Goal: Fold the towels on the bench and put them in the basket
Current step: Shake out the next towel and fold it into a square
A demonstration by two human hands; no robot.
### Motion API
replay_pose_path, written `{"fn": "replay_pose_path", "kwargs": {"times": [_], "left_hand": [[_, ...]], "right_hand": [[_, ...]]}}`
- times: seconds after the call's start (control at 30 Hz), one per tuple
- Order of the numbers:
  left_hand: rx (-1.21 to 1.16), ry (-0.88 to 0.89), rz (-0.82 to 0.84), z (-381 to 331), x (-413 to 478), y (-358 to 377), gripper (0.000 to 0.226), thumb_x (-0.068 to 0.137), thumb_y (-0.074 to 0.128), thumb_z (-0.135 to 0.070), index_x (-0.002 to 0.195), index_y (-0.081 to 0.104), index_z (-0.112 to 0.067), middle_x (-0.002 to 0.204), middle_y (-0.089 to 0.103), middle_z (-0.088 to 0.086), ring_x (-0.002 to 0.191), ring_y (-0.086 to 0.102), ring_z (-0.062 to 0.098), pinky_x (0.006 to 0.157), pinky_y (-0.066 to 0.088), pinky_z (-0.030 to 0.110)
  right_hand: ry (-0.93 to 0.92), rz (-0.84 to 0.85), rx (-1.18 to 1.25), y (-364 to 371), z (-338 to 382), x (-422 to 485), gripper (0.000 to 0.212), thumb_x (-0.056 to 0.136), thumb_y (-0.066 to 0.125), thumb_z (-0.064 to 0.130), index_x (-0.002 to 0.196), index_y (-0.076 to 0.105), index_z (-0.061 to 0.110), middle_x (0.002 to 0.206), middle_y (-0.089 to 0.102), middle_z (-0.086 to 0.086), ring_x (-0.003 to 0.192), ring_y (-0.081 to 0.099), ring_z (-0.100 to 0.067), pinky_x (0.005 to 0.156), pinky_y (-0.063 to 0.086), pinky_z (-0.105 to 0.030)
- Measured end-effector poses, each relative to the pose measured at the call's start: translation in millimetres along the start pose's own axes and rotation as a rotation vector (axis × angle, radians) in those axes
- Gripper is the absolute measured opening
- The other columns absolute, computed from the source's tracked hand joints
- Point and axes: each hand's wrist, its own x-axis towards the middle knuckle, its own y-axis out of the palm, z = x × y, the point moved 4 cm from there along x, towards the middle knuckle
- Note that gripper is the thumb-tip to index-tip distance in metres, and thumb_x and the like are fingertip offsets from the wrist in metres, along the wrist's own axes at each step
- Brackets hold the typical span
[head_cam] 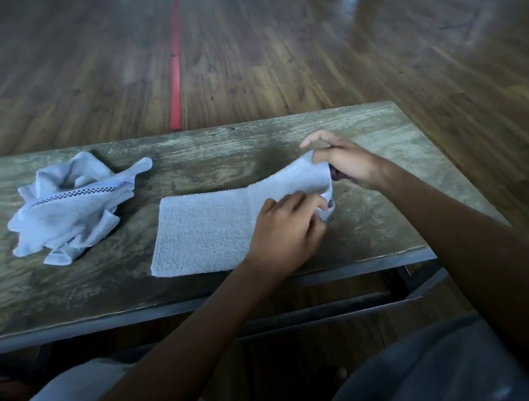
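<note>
From the head view, the job looks to be in its early part: one towel is mid-fold, one is untouched, and the basket is not in sight, so I cannot tell whether anything is in it. The pale terry towel [205, 230] lies near the middle of the bench [247, 147], towards the five o'clock side. Most of it is flat and smooth, a long rectangle with a faint crease across it, and its right end is raised off the wood. The right hand [341, 160] pinches that end's far corner at about two o'clock from the towel's middle, thumb and fingers closed on the cloth. The left hand [284, 235] has its fingers curled round the near corner at about four o'clock. I judge that the raised end is about to be carried over towards nine o'clock to halve it. The second towel [74, 209] sits crumpled at ten o'clock on the bench, well apart, a dark checked band showing; it is yet to be folded. Beyond the bench at twelve o'clock, a red strip [175, 72] runs along the wooden floor [300, 38].
</note>
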Motion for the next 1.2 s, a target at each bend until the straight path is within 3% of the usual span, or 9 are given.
{"fn": "replay_pose_path", "kwargs": {"times": [0.2,0.43,0.53,0.63,0.8,0.9,1.0,1.13,1.2], "left_hand": [[-0.285,-0.381,-0.065,33.9,-24.0,-59.7,0.024,0.083,0.067,-0.039,0.085,0.053,-0.02,0.074,0.06,-0.003,0.062,0.051,0.01,0.054,0.038,0.028],[-0.325,-0.568,-0.083,80.0,-69.7,-95.8,0.02,0.088,0.064,-0.026,0.08,0.047,-0.02,0.056,0.051,-0.008,0.05,0.048,0.004,0.045,0.031,0.013],[-0.347,-0.649,-0.083,100.6,-89.4,-104.0,0.017,0.089,0.062,-0.022,0.087,0.045,-0.018,0.055,0.053,-0.003,0.048,0.048,0.006,0.045,0.032,0.014],[-0.396,-0.8,-0.072,120.9,-107.2,-108.5,0.02,0.087,0.064,-0.023,0.092,0.045,-0.018,0.063,0.062,0.002,0.055,0.056,0.007,0.053,0.043,0.02],[-0.36,-0.928,-0.036,149.1,-124.9,-106.0,0.024,0.081,0.07,-0.031,0.085,0.05,-0.018,0.081,0.067,0.003,0.073,0.066,0.019,0.07,0.055,0.041],[-0.286,-0.96,0.069,160.9,-131.4,-100.0,0.024,0.082,0.066,-0.035,0.08,0.047,-0.021,0.073,0.065,-0.002,0.073,0.063,0.016,0.073,0.054,0.041],[-0.269,-0.968,0.198,167.6,-135.4,-94.8,0.021,0.086,0.059,-0.036,0.082,0.046,-0.02,0.07,0.069,-0.001,0.068,0.065,0.016,0.071,0.054,0.045],[-0.147,-0.97,0.242,170.6,-136.0,-99.9,0.029,0.087,0.055,-0.043,0.09,0.048,-0.015,0.084,0.064,0.007,0.08,0.062,0.027,0.074,0.052,0.045],[-0.117,-0.964,0.257,170.2,-135.7,-100.5,0.032,0.088,0.055,-0.043,0.093,0.049,-0.012,0.089,0.062,0.01,0.084,0.06,0.029,0.075,0.051,0.044]], "right_hand": [[0.024,0.29,0.29,31.7,44.3,12.0,0.012,0.077,0.05,0.013,0.081,0.061,0.016,0.062,0.044,0.001,0.048,0.037,-0.009,0.041,0.022,-0.021],[0.039,0.552,0.185,92.9,79.6,29.7,0.026,0.068,0.051,0.006,0.092,0.06,0.009,0.076,0.056,-0.006,0.057,0.044,-0.01,0.046,0.024,-0.021],[-0.002,0.546,-0.027,124.8,85.1,46.7,0.029,0.08,0.057,-0.002,0.106,0.058,0.009,0.076,0.052,-0.004,0.062,0.044,-0.011,0.047,0.027,-0.021],[-0.025,0.503,-0.238,156.1,84.9,61.8,0.025,0.087,0.065,0.014,0.11,0.057,0.019,0.075,0.053,0.002,0.064,0.045,-0.008,0.051,0.031,-0.021],[-0.131,0.429,-0.388,195.1,80.1,78.8,0.012,0.084,0.069,0.027,0.095,0.069,0.021,0.097,0.068,-0.002,0.093,0.062,-0.016,0.085,0.047,-0.033],[-0.15,0.41,-0.453,210.3,74.6,82.3,0.015,0.086,0.067,0.027,0.097,0.069,0.016,0.081,0.062,0.006,0.077,0.055,-0.008,0.068,0.041,-0.024],[-0.174,0.386,-0.525,220.3,65.8,87.2,0.021,0.087,0.065,0.03,0.098,0.068,0.013,0.077,0.058,0.005,0.074,0.053,-0.01,0.07,0.04,-0.029],[-0.23,0.391,-0.716,224.2,61.1,87.7,0.038,0.091,0.058,0.034,0.129,0.052,0.031,0.125,0.053,-0.002,0.12,0.049,-0.017,0.104,0.036,-0.041],[-0.229,0.5,-0.684,225.9,62.5,81.5,0.038,0.096,0.051,0.027,0.132,0.048,0.037,0.144,0.043,0.0,0.133,0.039,-0.018,0.109,0.032,-0.039]]}}
